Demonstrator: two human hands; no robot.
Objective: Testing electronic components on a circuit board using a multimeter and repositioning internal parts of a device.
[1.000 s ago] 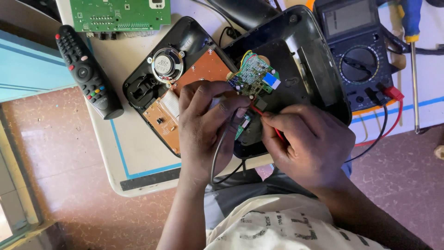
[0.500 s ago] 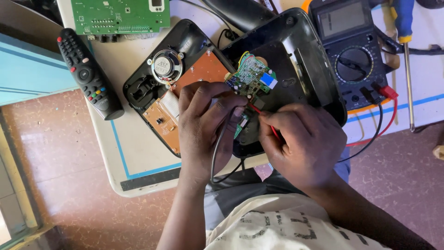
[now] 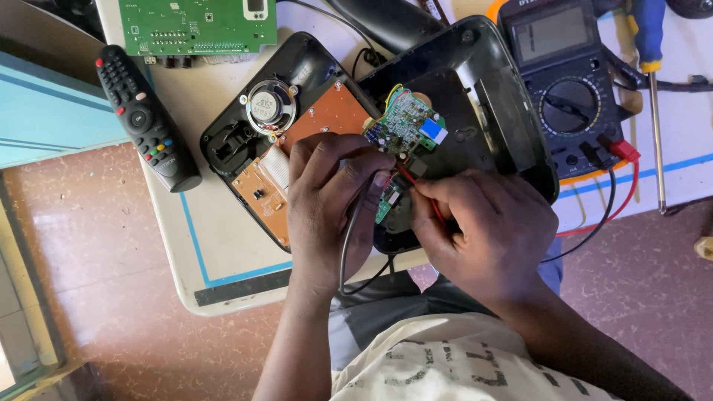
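Two probe leads are being worked at the small green circuit board [image 3: 405, 125] seated in the opened black device shell [image 3: 475, 96], near table centre. The black lead [image 3: 355, 230] is pinched in the left hand [image 3: 327, 208], fingers closed around it at the tip. A red probe [image 3: 416, 186] is gripped in the right hand [image 3: 483, 238], fingers curled tight; its tip appears set on a smaller green board [image 3: 387, 202] at 6 o'clock of the round one, though exact contact cannot be told.

Step judged in hand: continuity or voltage probing of the boards. A steady hold on both tips and a glance toward the meter would be called for next.

Surroundings:
- Multimeter [image 3: 568, 89] at 2 o'clock of the hands, red lead plug [image 3: 622, 151] seated at its lower edge.
- Orange-brown board [image 3: 308, 148] with small round speaker [image 3: 267, 106] in the other shell half, at 10 o'clock.
- Black remote control [image 3: 145, 119] at 9 o'clock, well apart.
- Large green board [image 3: 197, 26] at 11 o'clock, table's far edge.
- Blue-handled screwdriver [image 3: 652, 82] at 3 o'clock, beside the meter.

Obstructions: the probing point is crowded by both hands' fingers, and the leads trail across the table [image 3: 215, 245] edge, where a snag is judged possible.
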